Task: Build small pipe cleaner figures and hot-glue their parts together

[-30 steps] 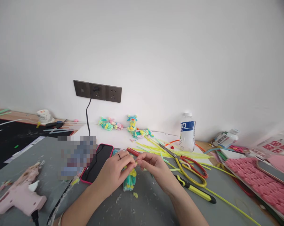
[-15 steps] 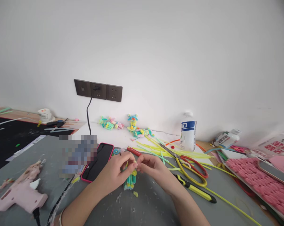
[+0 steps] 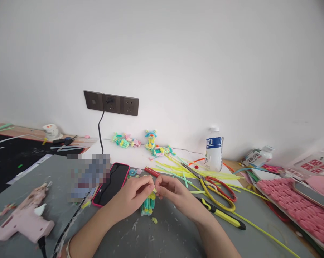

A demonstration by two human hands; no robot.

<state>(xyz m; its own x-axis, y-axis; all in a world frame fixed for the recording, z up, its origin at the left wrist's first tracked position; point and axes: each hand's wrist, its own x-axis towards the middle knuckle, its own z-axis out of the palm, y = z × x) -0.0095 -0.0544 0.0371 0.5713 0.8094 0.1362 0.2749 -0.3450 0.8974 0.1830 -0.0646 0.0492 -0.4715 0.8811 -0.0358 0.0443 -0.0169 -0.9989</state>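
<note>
A teal and yellow pipe-cleaner figure (image 3: 148, 206) is upright below my fingers, its top covered by them. My left hand (image 3: 139, 193) is closed round its upper part, thumb and forefinger pinched together. From the right, my right hand (image 3: 174, 191) meets those fingertips in a pinch. A small pale yellow bit (image 3: 154, 190) shows where the fingertips of both hands come together. On the grey mat in front of the figure lies a yellow-green scrap (image 3: 154, 220).
Right of my hands are scissors (image 3: 218, 193), a yellow utility knife (image 3: 228, 219) and yellow pipe cleaners (image 3: 175, 168). To the left lie a phone (image 3: 112, 184) and a pink glue gun (image 3: 24, 218). Finished-looking figures (image 3: 151, 141) and a bottle (image 3: 214, 150) stand along the wall.
The fingertips have shifted slightly, and the pale yellow bit between them shows more clearly. Both hands keep nearly the same place above the figure.
</note>
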